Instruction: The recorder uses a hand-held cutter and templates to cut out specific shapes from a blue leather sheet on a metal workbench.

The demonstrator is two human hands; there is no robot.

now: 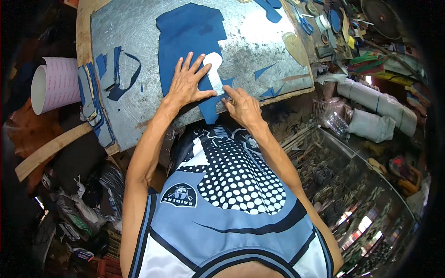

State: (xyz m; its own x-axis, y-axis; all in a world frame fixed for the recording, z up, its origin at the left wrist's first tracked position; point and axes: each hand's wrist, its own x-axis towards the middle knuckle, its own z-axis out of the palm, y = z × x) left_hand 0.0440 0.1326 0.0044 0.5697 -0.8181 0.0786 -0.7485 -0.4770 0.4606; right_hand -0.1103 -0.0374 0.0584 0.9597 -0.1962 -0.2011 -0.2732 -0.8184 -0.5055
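Two hands work a white pattern piece on dark blue sheet material at a metal-topped counter.

The left hand (187,83) lies flat with fingers spread, pressing down the large dark blue sheet of material (187,34) and touching the white oblong pattern piece (214,72) that rests on that sheet. The right hand (243,106) is curled just right of the pattern piece, its fingertips at the piece's lower end; whether it grips a tool I cannot tell. The sheet lies on the scratched grey metal counter (259,46). Left of the sheet sit dark blue offcut strips (116,74); further left, off the counter's edge, a white roll of paper with pink print (55,83). Right of the sheet, near the counter's far corner, lie blue-handled scissors (306,23).
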